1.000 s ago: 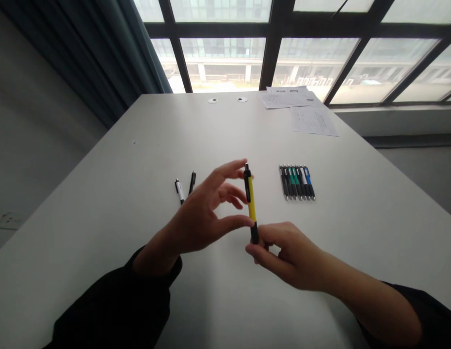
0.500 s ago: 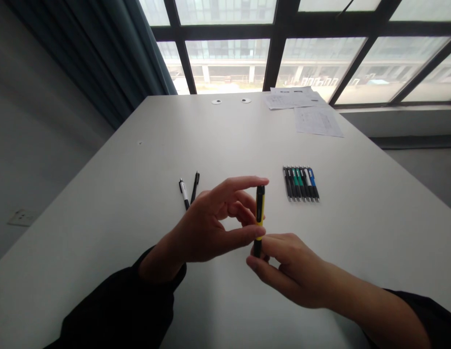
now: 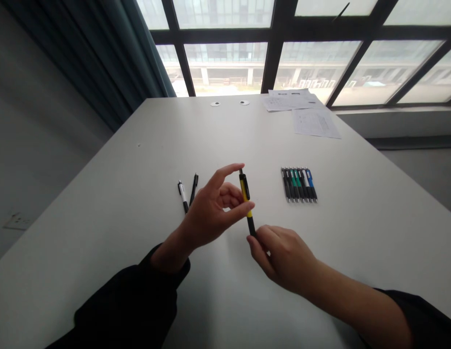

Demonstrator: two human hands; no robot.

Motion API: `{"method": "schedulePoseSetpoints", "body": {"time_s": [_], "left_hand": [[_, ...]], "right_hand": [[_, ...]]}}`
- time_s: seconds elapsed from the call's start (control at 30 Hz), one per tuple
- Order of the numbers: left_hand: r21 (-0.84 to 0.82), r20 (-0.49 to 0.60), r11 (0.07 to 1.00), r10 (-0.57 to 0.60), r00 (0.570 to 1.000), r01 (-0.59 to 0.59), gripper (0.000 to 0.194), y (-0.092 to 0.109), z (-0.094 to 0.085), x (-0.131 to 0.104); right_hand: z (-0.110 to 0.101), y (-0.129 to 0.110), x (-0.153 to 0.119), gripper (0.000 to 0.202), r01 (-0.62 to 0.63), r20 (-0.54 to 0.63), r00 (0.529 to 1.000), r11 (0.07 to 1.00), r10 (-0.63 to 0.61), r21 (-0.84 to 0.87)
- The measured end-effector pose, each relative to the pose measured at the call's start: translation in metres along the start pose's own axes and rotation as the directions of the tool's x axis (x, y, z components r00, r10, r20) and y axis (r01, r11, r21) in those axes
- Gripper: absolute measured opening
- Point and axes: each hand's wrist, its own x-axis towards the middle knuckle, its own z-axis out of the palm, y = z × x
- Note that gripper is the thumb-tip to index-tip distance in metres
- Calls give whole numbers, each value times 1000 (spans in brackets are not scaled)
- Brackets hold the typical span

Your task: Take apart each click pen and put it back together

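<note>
I see a slim yellow-and-black click pen point(image 3: 245, 190), a row of slim black, green, white and blue pens point(image 3: 299, 184), a smooth white table point(image 3: 211, 140), and a dark blue-grey fabric curtain point(image 3: 134, 63).

Papers point(image 3: 316, 123) on the table point(image 3: 211, 140) bear faint marks too small to read; no text, label or number is legible.

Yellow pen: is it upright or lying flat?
Roughly upright, leaning: the yellow pen has its button end up by the left hand, its dark end down at the right hand.
</note>
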Motion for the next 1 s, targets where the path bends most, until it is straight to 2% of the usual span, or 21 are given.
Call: {"method": "schedulePoseSetpoints", "body": {"time_s": [0.03,0.1,0.2,0.47,0.6,0.7,0.8,1.0], "left_hand": [[-13,-18,999,-35,999,34,72,-5,3,1],[-47,-51,994,-96,994,94,71,-17,8,3],[-116,-81,981,-165,983,155,72,-36,15,6],[-203,-149,944,-293,944,261,76,-70,28,11],[-165,-177,941,-323,930,295,84,-87,28,11],[-122,-190,940,-338,922,320,77,-98,23,11],[-111,-137,940,-337,932,323,64,-103,19,12],[-76,-67,943,-330,942,325,49,-104,20,10]], "right_hand": [[5,1,-1,31,-7,-8,1000,997,6,-77],[13,4,-1,30,-69,61,995,974,84,-217],[20,6,2,25,-185,204,941,916,269,-356],[26,8,7,19,-326,257,845,832,469,-449],[21,28,12,20,-403,234,797,779,556,-480],[10,52,19,29,-487,165,746,697,646,-526],[3,70,23,36,-538,119,702,633,702,-556],[2,82,22,42,-538,117,691,615,714,-577]]}}
